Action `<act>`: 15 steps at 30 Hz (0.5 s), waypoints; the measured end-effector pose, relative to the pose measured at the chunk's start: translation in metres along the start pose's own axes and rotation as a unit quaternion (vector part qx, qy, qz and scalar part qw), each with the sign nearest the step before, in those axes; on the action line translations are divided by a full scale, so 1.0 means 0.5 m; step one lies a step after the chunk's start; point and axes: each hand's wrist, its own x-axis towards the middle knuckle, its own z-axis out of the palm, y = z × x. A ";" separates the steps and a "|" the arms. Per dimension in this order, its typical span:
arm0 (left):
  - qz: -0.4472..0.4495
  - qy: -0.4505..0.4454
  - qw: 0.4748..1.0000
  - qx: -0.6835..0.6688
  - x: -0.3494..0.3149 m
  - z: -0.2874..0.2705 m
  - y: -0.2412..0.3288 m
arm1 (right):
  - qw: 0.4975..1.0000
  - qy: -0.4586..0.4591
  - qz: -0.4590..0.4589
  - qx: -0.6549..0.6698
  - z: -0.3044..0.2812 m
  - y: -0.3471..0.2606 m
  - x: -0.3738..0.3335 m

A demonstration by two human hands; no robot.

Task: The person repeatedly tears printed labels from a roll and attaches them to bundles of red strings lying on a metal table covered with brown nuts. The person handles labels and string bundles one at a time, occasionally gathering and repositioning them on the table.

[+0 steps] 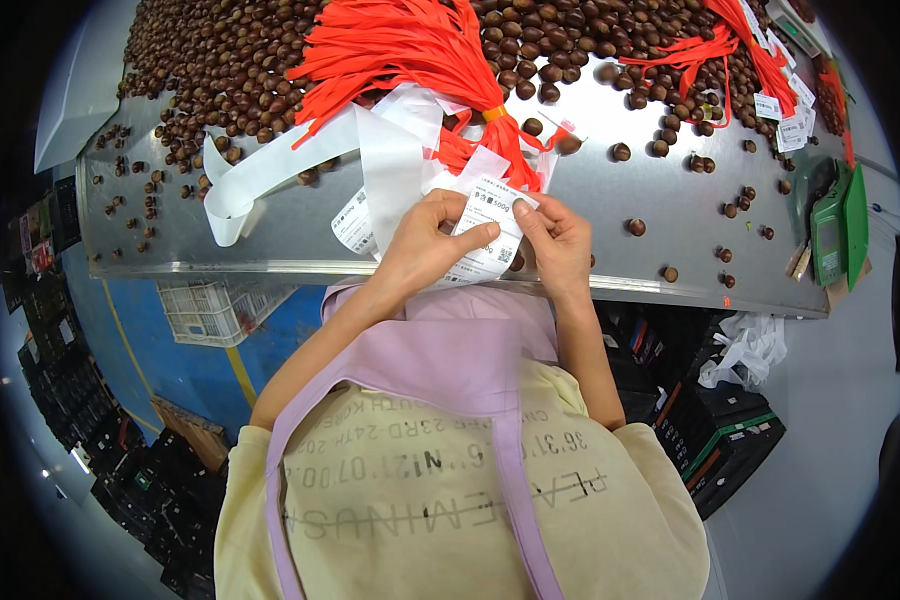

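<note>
Close to the table's front edge, my left hand (425, 245) and my right hand (562, 245) pinch a printed white label (482, 218) between thumbs and fingers. My right thumb lies on its upper right corner; my left thumb crosses its middle. More printed label (353, 222) sticks out beside my left wrist. A long white paper strip (300, 165) curls away to the left. Just beyond my hands lies a thick bundle of red net strips (395, 60), gathered with a yellow band (493, 113).
Chestnuts (220, 70) are heaped along the back of the metal table (300, 225), with loose ones scattered on both sides. More red strips with labels (770, 85) lie at far right, near a green device (828, 235). A white crate (205, 312) stands below on the left.
</note>
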 end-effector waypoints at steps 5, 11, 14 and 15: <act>-0.070 -0.036 0.996 -0.043 -0.005 -0.003 0.038 | 0.999 0.013 -0.039 -0.019 0.012 -0.008 -0.004; -0.107 -0.024 0.992 -0.059 -0.004 -0.003 0.042 | 0.998 0.039 -0.054 -0.013 0.017 -0.011 -0.003; -0.123 -0.023 0.992 0.000 -0.005 -0.006 0.032 | 0.993 0.092 -0.076 -0.025 0.006 -0.007 0.006; -0.130 -0.024 0.991 0.030 -0.005 -0.008 0.029 | 0.989 0.114 -0.083 -0.051 -0.005 -0.005 0.015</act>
